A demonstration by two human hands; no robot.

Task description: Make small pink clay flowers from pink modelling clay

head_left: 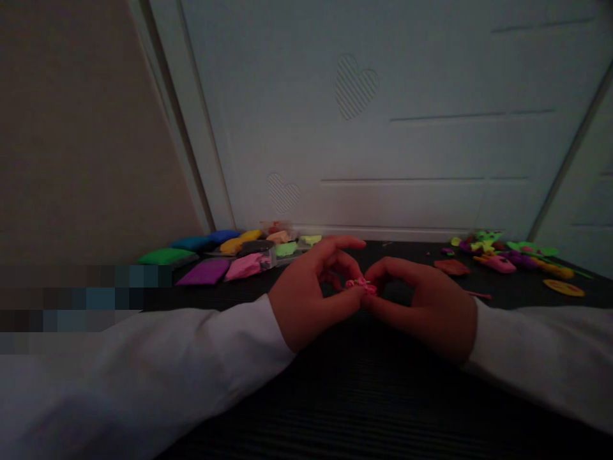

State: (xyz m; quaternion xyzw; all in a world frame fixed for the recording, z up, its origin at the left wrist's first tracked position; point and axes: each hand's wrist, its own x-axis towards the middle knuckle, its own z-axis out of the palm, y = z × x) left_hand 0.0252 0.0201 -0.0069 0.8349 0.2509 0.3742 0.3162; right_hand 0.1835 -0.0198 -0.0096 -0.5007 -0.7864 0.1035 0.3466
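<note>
Both of my hands meet at the middle of a dark mat (364, 390), fingertips pinched together on a small pink piece of clay (360, 285). My left hand (311, 294) curls in from the left, its thumb and fingers closed on the piece. From the right, my right hand (424, 303) does the same. White sleeves cover both forearms. The light is dim and the shape of the clay piece is hard to make out.
Packets of coloured clay (230, 255) lie at the back left: green, blue, yellow, purple, pink, black. Finished clay figures (498, 252) and flat pieces, one yellow disc (564, 287), sit at the back right. A white panelled door (393, 128) stands right behind the mat.
</note>
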